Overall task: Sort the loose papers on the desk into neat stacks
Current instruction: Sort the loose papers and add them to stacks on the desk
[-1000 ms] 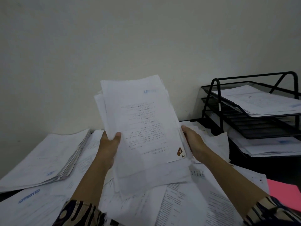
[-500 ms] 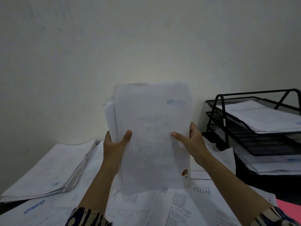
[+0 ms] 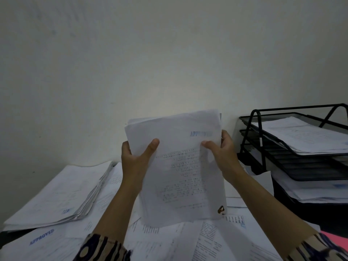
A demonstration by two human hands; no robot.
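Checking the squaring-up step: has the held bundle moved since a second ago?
Yes. The bundle has swung upright and shifted right, closer to the tray rack.

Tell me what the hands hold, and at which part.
Both hands grip one bundle of papers: left hand at its left edge, right hand at its right.

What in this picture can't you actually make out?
- Head view: body text on the held bundle of papers is too blurred to read; only a blue stamp shows.
- Fingers of the left hand and right hand are behind the bundle.
- The black paper tray rack is cut by the right edge.
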